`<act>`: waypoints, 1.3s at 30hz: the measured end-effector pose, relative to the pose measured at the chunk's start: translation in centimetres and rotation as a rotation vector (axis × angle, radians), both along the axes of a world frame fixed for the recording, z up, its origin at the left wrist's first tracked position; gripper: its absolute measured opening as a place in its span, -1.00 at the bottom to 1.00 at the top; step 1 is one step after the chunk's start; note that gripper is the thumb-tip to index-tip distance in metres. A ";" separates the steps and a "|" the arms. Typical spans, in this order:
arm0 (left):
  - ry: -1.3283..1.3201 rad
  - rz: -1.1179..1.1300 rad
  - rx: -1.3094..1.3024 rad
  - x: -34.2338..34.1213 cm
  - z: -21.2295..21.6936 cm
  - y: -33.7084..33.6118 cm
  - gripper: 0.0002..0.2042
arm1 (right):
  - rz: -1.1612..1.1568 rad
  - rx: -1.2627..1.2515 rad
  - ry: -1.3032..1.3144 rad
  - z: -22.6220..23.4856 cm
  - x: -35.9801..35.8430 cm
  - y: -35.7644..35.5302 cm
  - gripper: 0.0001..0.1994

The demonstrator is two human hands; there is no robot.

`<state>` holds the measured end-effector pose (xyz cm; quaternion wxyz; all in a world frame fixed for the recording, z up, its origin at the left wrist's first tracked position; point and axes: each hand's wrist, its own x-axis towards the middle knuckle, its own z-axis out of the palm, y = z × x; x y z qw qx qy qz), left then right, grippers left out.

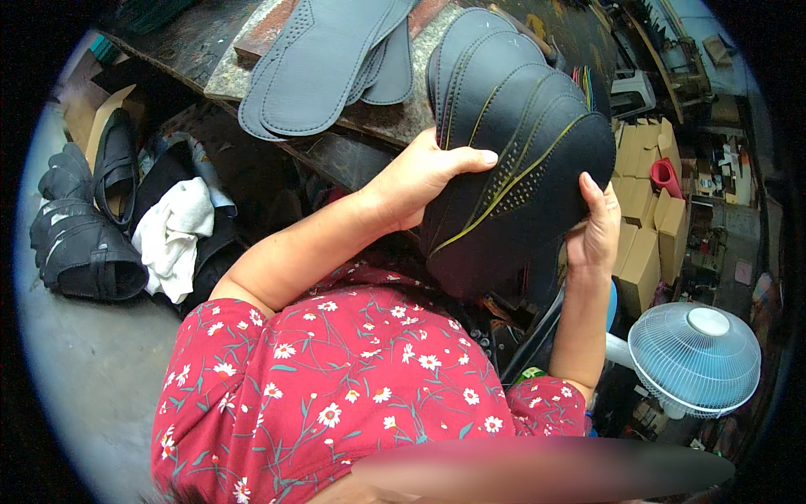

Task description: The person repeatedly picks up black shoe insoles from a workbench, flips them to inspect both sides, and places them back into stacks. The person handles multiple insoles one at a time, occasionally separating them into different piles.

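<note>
The left hand point(420, 181) has its grip closed on the left edge of a fanned stack of black insoles point(520, 160), thumb laid across the top piece and fingers hidden behind. The right hand point(594, 231) closes on the stack's right lower edge, fingers curled over the rim and palm underneath. The stack is held up in the air in front of the chest, just near of the table point(210, 42) edge, its pieces offset like cards, each showing yellow stitching and a patch of small dots.

Beyond it, on the far table, lies a second pile of grey insoles point(323, 63) overhanging the edge. To the left, on the floor, sit black sandals point(80, 235) and a white cloth point(172, 235). To the right stand cardboard boxes point(646, 202), with a white fan point(695, 357) nearer.

The likely trouble is slippage: the fan of pieces is pinched only at two edges, so loosening either hand could let the middle ones slide out and drop among the clutter below.
</note>
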<state>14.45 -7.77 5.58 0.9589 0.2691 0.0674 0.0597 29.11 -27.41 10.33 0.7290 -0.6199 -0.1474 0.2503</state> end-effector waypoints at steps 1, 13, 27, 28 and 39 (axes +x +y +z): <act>0.001 0.004 0.007 0.0 -0.1 0.0 -0.68 | -0.002 -0.001 0.008 -0.1 0.1 0.0 -0.72; 0.036 0.046 0.018 0.3 -0.2 0.0 -0.68 | -0.033 0.022 0.017 -0.1 0.2 0.2 -0.73; -0.011 0.010 0.020 0.6 -0.7 -0.8 -0.70 | 0.018 0.081 0.025 0.2 -1.3 1.2 -0.58; -0.008 -0.041 -0.072 0.6 -0.8 -0.4 -0.69 | -0.011 0.057 0.028 0.2 -1.2 1.2 -0.57; 0.056 0.061 -0.028 0.3 0.1 -0.2 -0.73 | -0.040 0.101 0.083 -0.5 -0.7 0.8 -0.65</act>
